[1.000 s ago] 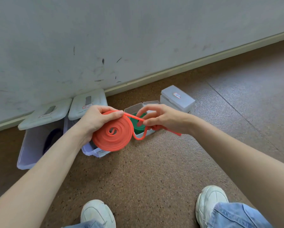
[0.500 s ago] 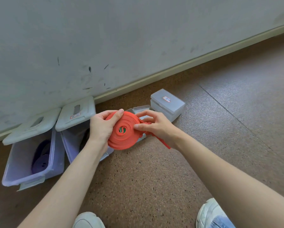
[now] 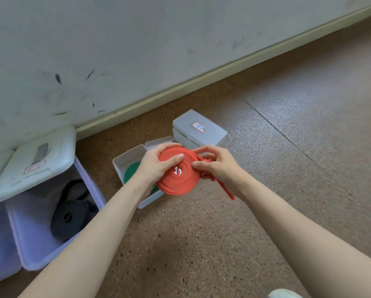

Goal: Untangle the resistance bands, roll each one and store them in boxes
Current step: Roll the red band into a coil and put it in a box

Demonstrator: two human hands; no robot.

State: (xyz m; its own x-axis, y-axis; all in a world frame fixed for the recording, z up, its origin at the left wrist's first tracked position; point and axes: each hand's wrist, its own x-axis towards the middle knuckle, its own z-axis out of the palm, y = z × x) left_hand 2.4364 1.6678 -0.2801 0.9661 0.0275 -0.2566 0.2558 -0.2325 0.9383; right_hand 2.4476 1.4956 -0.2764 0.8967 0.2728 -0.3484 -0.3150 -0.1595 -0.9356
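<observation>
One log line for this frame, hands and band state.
left hand: holds orange coil | right hand: pinches tail | black band: boxed | green band: boxed

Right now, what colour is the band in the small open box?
Green, seen in the head view.

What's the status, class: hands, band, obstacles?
Both hands, left and right, grip the orange band. Nearly rolled; tail loose. Nothing blocking.

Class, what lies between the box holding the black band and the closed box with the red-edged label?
In the head view: the open box containing a green band.
</observation>
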